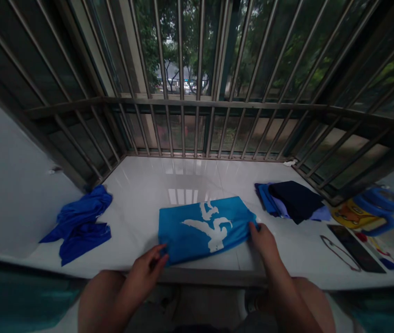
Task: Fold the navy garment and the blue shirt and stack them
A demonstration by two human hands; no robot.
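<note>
A light blue garment (190, 238), folded to a rough rectangle, lies on the white window ledge (137, 185) in front of me. A white printed figure shows on its upper side. My left hand (150, 263) pinches its near left corner between thumb and fingers. At the right end, my right hand (262, 238) grips the cloth by its near right edge, fingers closed. What exactly the garment is, a shirt perhaps, its folded shape does not show.
A crumpled dark blue garment (85, 222) lies at the left. On the right sit a stack of folded clothes (292, 201), a blue and yellow item (359, 212), a dark flat slab (356, 249) and a thin looped cord (339, 252). Metal bars (197, 104) stand behind the ledge.
</note>
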